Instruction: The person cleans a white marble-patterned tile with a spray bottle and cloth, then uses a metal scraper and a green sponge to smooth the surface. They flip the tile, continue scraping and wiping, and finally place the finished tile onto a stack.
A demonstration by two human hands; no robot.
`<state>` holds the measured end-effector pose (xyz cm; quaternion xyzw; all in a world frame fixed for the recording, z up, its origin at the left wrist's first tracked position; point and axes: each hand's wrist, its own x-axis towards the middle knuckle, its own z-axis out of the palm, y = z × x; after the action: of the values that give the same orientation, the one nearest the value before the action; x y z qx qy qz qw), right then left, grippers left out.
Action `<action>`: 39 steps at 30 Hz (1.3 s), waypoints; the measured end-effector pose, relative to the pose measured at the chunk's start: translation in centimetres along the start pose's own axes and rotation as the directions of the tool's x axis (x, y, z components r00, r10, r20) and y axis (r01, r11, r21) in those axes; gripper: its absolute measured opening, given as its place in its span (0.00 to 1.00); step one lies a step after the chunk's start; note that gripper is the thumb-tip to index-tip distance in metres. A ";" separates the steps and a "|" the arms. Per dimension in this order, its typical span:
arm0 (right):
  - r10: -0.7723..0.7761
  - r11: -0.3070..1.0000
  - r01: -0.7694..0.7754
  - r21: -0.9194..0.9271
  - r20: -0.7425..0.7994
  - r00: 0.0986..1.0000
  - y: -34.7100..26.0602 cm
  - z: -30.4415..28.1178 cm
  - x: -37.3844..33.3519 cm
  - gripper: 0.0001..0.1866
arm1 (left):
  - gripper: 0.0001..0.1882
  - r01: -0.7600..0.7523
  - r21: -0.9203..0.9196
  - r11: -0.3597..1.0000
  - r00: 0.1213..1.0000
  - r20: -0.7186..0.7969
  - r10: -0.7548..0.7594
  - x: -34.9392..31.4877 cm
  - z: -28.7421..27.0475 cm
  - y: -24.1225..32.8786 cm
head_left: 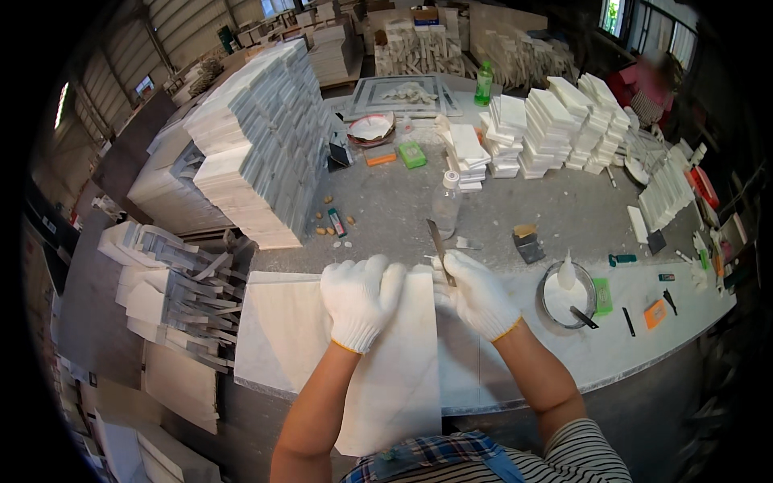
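Two hands: both gloved in white, resting at the far edge of the white marble slab (394, 378) that lies on the table (564, 209) right in front of me.
Left hand (361, 299): I see it laid flat on the slab, fingers loosely spread, gripping nothing.
Right hand (477, 296): closed around a thin blade tool (440, 251) that points away from me.
Round tin (566, 296): just right of that hand, filled with white paste, a stick lying across its rim.
Clear bottle (445, 203): upright beyond the blade; contents I cannot tell.
Green bottle (483, 83): far end of the table, level unclear.
Hidden: slab's near end is cut off by my body; the tool's handle is buried in the glove.
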<state>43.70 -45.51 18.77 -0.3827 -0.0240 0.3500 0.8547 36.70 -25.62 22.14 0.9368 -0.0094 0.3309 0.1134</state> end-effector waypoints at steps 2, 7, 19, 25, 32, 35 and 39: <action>-0.036 0.999 0.036 0.013 0.003 0.999 0.0 -0.5 -0.1 0.11 | 0.12 0.007 0.015 1.000 1.000 0.019 -0.007 -0.1 0.0 0.1; -0.055 0.998 0.053 0.042 0.051 0.997 0.0 -3.2 -0.2 0.10 | 0.13 -0.064 -0.005 0.998 0.995 -0.079 0.064 0.3 0.5 0.3; -0.005 1.000 0.004 0.021 0.050 0.999 6.3 -3.0 -0.5 0.19 | 0.13 -0.107 -0.011 0.994 0.993 -0.042 0.107 -0.4 2.0 -0.6; -0.200 0.978 0.204 -0.032 0.110 0.974 7.3 -3.7 -0.9 0.19 | 0.17 -0.092 -0.059 0.994 0.996 -0.003 0.092 -0.6 2.2 -0.3; -0.339 0.905 0.347 -0.244 0.077 0.938 6.8 -4.4 -1.9 0.16 | 0.20 -0.032 -0.084 0.996 0.998 0.042 0.035 -0.8 2.6 -0.5; -0.396 0.841 0.398 -0.368 0.083 0.914 6.4 -4.1 -2.0 0.15 | 0.20 -0.033 -0.069 0.997 0.998 0.053 0.037 -0.7 2.3 -0.3; -0.503 0.719 0.494 -0.489 0.124 0.855 6.2 -4.1 -1.8 0.15 | 0.20 -0.066 -0.047 0.997 0.997 0.042 0.068 -0.7 2.2 -0.4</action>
<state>40.06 -46.38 12.14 -0.5746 -0.2089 0.0848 0.7867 37.59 -25.74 19.96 0.9400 -0.0508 0.3139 0.1233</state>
